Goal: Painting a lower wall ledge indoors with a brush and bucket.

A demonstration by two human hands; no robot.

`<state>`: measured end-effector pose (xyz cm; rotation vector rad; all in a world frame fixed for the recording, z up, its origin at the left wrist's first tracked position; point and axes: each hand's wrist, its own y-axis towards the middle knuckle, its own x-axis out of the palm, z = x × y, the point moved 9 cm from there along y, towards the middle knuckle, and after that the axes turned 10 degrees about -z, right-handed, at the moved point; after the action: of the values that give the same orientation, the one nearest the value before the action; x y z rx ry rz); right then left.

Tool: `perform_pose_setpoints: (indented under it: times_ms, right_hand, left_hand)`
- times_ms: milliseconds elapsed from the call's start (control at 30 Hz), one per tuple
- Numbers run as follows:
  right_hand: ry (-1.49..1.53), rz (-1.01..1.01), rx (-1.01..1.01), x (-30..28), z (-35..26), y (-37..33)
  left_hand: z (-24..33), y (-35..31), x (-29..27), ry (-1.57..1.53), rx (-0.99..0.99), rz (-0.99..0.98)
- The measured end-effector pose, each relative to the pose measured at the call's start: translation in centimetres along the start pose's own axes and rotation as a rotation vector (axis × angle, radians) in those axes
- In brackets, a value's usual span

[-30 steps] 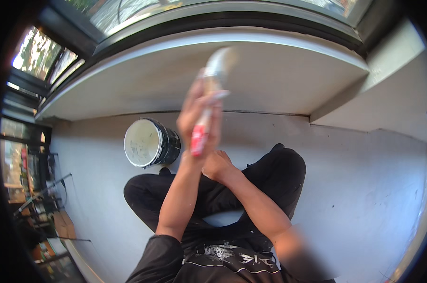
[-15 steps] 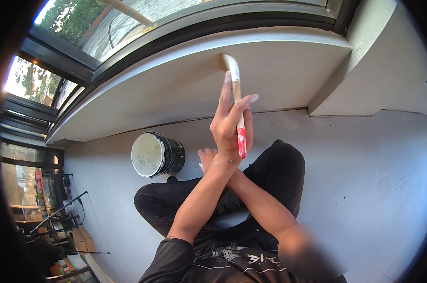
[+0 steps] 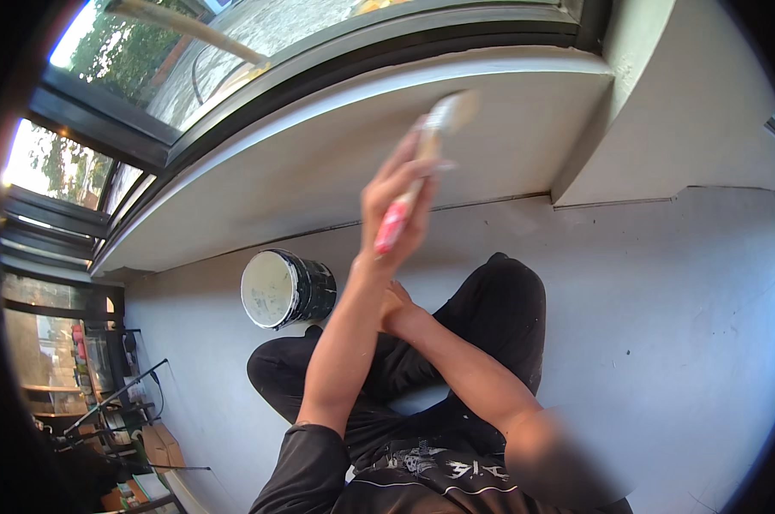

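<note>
My left hand (image 3: 396, 197) is closed around the handle of a paintbrush (image 3: 431, 147), whose red end points back toward me. The brush's pale head is blurred by motion and lies against or just in front of the low wall (image 3: 319, 180) under the window; whether it touches cannot be made out. Crossed beneath my left forearm is my right hand (image 3: 396, 306), resting near my lap, its fingers hidden behind the left wrist. Left of my hands, a dark paint bucket (image 3: 314, 289) stands on the floor with its pale round top (image 3: 269, 289) showing.
A dark-framed window (image 3: 387, 68) with a white sill (image 3: 456, 67) runs above the low wall. A pillar (image 3: 644, 111) juts out at the right. Boxes (image 3: 160, 445) and a thin black stand (image 3: 117, 403) are at the far left. My folded legs (image 3: 507, 317) lie on the grey floor.
My left hand has tilted, and the brush head has swung to the right along the wall, while its red end has moved left. My right hand's fingers have gone out of sight.
</note>
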<state>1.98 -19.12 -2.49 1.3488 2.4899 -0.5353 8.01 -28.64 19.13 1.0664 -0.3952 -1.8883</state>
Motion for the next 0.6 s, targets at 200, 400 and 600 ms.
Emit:
perform_pose_setpoints:
  times_ms: [200,400,600]
  right_hand:
    - [-0.269,-0.001,0.075,1.1,-0.3,1.6]
    - [-0.362,0.097,0.040,2.5,0.6,2.7]
    - [-0.350,-0.004,0.088,-0.4,-1.1,-0.3]
  left_hand:
    - [1.1,-6.5,-6.7,0.213,-0.126,0.352]
    - [4.1,-2.8,0.5,0.300,-0.103,0.315]
    - [7.2,3.8,8.7,0.012,0.027,0.073]
